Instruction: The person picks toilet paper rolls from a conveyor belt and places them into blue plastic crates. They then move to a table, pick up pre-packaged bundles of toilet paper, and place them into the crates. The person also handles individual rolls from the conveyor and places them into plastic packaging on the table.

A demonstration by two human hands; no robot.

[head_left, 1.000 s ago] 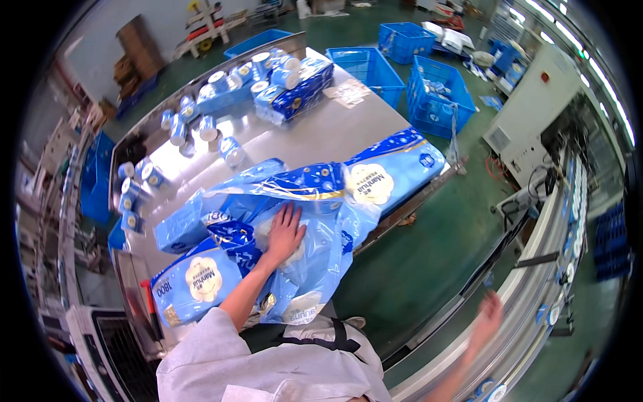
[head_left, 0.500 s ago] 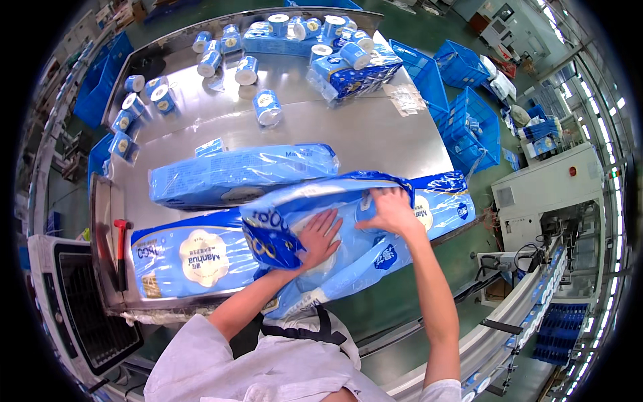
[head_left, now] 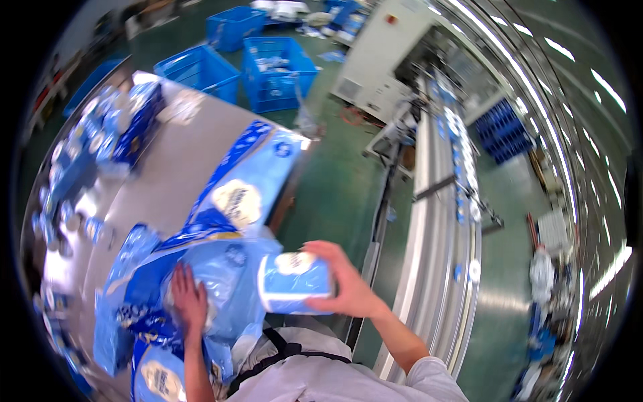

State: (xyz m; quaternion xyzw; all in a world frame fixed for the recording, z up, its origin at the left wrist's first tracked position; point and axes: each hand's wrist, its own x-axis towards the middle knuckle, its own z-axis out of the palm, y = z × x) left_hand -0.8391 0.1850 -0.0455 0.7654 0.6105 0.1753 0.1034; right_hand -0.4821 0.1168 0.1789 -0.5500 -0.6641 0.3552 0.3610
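Observation:
Out to the side of the table, my right hand (head_left: 349,285) grips a toilet paper roll (head_left: 295,283) in light blue and white wrapping, thumb below and fingers above. My left hand (head_left: 189,298) lies with fingers spread on a large blue plastic bag (head_left: 231,275) whose mouth gapes. Part of the bag hangs toward my lap. Beneath and beyond it stretches a flat blue printed bag (head_left: 264,177) with a cream emblem. Whatever lies deeper inside the gaping bag is hidden by its film and folds.
Several wrapped rolls and a filled blue pack (head_left: 138,124) sit on the metal table (head_left: 167,167). Blue crates (head_left: 278,74) stand on the floor beyond its far edge. At the right runs a conveyor (head_left: 429,241) carrying rolls, leading to a pale machine (head_left: 378,57).
The view has swung right, toward the conveyor. My right hand has left the bag and now holds a wrapped roll away from it. My left hand remains on the bag.

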